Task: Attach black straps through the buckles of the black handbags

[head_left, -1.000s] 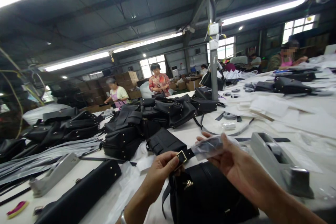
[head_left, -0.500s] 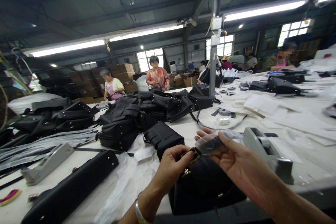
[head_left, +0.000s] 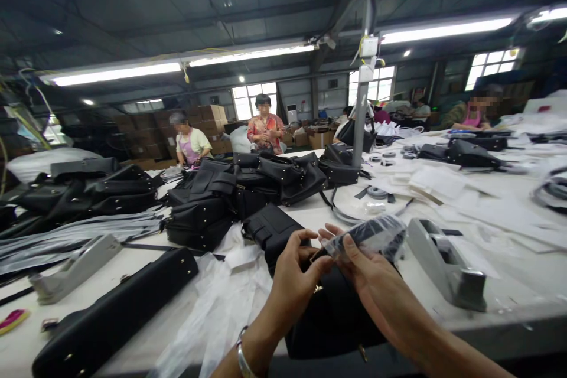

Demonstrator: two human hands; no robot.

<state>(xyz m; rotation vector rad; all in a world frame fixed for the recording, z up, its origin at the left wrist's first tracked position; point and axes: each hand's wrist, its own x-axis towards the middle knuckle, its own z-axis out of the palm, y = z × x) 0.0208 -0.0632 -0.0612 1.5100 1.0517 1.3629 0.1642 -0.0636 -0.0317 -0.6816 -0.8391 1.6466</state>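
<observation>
A black strap (head_left: pixel 370 235) in clear plastic film lies across my right hand (head_left: pixel 370 277), which is closed round it with the thumb on top. My left hand (head_left: pixel 295 274) pinches the strap's near end, where a bit of the metal buckle shows between thumb and finger. Both hands are above a black bag (head_left: pixel 332 319) with gold-coloured fittings at the table's front edge. Another black bag (head_left: pixel 275 231) lies just behind my left hand.
Grey tape dispensers stand at right (head_left: pixel 447 266) and left (head_left: pixel 75 271). A long black bag (head_left: pixel 119 313) lies front left. Piled black bags (head_left: pixel 199 221), white sheets (head_left: pixel 500 212) and a metal post (head_left: pixel 361 112) are farther back. Several people work beyond the table.
My right hand has moved left, nearer my left hand, and closed more round the wrapped strap. The buckle has turned and is now mostly hidden by my left fingers.
</observation>
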